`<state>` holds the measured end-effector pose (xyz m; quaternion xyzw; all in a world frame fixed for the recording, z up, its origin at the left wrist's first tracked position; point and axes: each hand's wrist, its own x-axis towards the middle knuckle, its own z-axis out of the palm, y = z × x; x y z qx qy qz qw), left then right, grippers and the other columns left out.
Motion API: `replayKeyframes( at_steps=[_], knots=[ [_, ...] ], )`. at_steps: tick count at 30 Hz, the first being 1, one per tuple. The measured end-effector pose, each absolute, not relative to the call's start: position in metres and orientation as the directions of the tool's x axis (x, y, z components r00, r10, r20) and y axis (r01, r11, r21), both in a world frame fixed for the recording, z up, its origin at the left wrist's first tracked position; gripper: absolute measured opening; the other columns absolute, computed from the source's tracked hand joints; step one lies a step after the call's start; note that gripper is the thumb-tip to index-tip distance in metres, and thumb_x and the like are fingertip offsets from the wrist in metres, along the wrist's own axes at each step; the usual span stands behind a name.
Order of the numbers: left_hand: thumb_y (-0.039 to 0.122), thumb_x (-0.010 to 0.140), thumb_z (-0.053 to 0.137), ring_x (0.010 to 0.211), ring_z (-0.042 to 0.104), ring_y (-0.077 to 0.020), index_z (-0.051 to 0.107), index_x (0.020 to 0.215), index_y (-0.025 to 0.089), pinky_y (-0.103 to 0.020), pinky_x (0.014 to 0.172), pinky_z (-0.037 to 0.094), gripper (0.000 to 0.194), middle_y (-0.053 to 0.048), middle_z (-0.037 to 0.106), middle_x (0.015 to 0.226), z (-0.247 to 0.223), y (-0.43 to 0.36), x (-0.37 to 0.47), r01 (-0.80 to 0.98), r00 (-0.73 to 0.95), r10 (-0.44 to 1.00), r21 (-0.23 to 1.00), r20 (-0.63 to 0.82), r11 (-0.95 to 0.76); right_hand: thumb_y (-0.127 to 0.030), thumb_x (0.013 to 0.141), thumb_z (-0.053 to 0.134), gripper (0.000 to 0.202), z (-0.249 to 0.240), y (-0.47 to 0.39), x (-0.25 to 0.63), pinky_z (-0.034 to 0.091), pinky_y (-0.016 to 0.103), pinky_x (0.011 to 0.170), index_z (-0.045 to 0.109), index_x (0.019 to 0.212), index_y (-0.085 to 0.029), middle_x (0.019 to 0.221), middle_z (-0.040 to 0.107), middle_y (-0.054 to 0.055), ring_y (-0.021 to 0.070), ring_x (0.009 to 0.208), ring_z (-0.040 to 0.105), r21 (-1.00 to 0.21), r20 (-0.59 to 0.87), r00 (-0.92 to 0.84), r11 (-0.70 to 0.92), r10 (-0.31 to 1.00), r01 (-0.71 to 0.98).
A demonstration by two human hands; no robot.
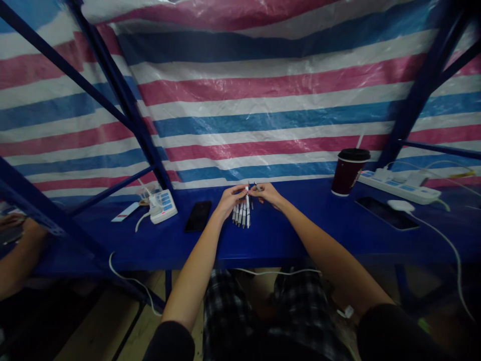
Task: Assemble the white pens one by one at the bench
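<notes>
Close together over the blue table, both my hands are at work near its far edge. My left hand (230, 198) is closed, its fingertips pinching a slim white pen (247, 200) that stands out from the row. A short, dark pen part with a metallic look (257, 186) is between the closed fingers of my right hand (269, 194). Right below my left hand, several white pens with grey ends (239, 216) lie side by side, pointing toward me. My fingers partly cover their far ends. Small details at the fingertips are too fine to make out.
A dark phone (198, 216) and a white power strip (164, 206) lie to the left. On the right are a dark red lidded cup (348, 173) with a straw, another phone (387, 213) with a charger cable, and a long power strip (400, 187). Another person's arm (22, 245) shows far left.
</notes>
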<state>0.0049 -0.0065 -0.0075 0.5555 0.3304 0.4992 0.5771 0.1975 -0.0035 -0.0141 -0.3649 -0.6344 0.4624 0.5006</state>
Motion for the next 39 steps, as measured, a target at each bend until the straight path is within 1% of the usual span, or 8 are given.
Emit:
replayKeyframes(
  at_steps=[7,14,22,28,31,35,37,39],
  knots=[
    [0.020,0.073,0.085,0.092,0.070,-0.0220,0.079,0.106,0.014,-0.035,0.081,0.057,0.034,-0.012,0.076,0.106,-0.008,-0.004,0.004,-0.216,0.289,0.944,0.971,0.162,-0.101,-0.051,0.063,0.088,0.040,-0.015,-0.001,0.198,0.032,0.023,0.038,0.073,0.074,-0.015,0.046,0.049,-0.005,0.0084,0.038,0.041,-0.950,0.306,-0.242,0.312,0.921,-0.013],
    [0.020,0.073,0.085,0.090,0.070,-0.0205,0.079,0.106,0.014,-0.032,0.078,0.057,0.034,-0.012,0.076,0.103,-0.006,-0.006,0.005,-0.222,0.299,0.943,0.972,0.148,-0.082,-0.050,0.062,0.088,0.039,-0.013,-0.003,0.197,0.032,0.022,0.038,0.074,0.072,-0.015,0.047,0.050,-0.005,0.0081,0.038,0.041,-0.953,0.296,-0.237,0.302,0.926,-0.008],
    [0.020,0.074,0.085,0.088,0.070,-0.0198,0.078,0.106,0.013,-0.034,0.081,0.056,0.034,-0.012,0.076,0.104,-0.006,-0.008,0.005,-0.219,0.304,0.942,0.973,0.145,-0.079,-0.048,0.063,0.088,0.038,-0.013,-0.003,0.198,0.032,0.023,0.038,0.073,0.073,-0.015,0.047,0.049,-0.005,0.0078,0.038,0.041,-0.953,0.295,-0.249,0.304,0.922,-0.006],
    [0.020,0.076,0.083,0.085,0.069,-0.0189,0.078,0.107,0.013,-0.031,0.077,0.055,0.032,-0.011,0.075,0.102,-0.006,-0.007,0.005,-0.213,0.304,0.943,0.974,0.137,-0.073,-0.051,0.062,0.089,0.041,-0.013,-0.005,0.197,0.033,0.022,0.038,0.072,0.073,-0.015,0.046,0.047,-0.006,0.0074,0.039,0.039,-0.963,0.266,-0.247,0.269,0.932,-0.020],
    [0.020,0.079,0.080,0.081,0.068,-0.0179,0.077,0.111,0.012,-0.032,0.074,0.056,0.034,-0.011,0.074,0.096,-0.005,-0.007,0.005,-0.219,0.331,0.933,0.973,0.139,-0.067,-0.050,0.061,0.092,0.043,-0.009,-0.005,0.200,0.034,0.022,0.039,0.073,0.078,-0.015,0.049,0.045,-0.007,0.0064,0.041,0.035,-0.958,0.270,-0.219,0.241,0.938,-0.153],
    [0.015,0.080,0.076,0.079,0.066,-0.0159,0.073,0.122,0.014,-0.031,0.073,0.056,0.042,-0.010,0.072,0.097,-0.003,-0.012,0.006,-0.240,0.408,0.903,0.970,0.132,-0.033,-0.048,0.063,0.091,0.042,0.000,-0.005,0.209,0.034,0.022,0.042,0.072,0.085,-0.018,0.052,0.037,-0.009,0.0055,0.044,0.027,-0.878,0.316,-0.096,0.253,0.944,-0.405],
    [0.015,0.081,0.075,0.080,0.067,-0.0164,0.072,0.125,0.015,-0.030,0.073,0.056,0.045,-0.010,0.071,0.099,-0.002,-0.014,0.006,-0.227,0.457,0.880,0.974,0.129,-0.025,-0.048,0.063,0.092,0.042,0.003,-0.004,0.213,0.032,0.022,0.043,0.071,0.086,-0.019,0.052,0.035,-0.010,0.0057,0.044,0.026,-0.848,0.317,-0.039,0.265,0.948,-0.458],
    [0.016,0.082,0.075,0.082,0.067,-0.0175,0.071,0.126,0.016,-0.032,0.074,0.056,0.044,-0.011,0.071,0.100,-0.001,-0.016,0.006,-0.206,0.491,0.862,0.978,0.128,-0.028,-0.048,0.062,0.092,0.042,0.003,-0.002,0.214,0.031,0.022,0.042,0.071,0.087,-0.020,0.053,0.037,-0.009,0.0058,0.044,0.025,-0.842,0.313,-0.011,0.272,0.950,-0.466]
  ],
)
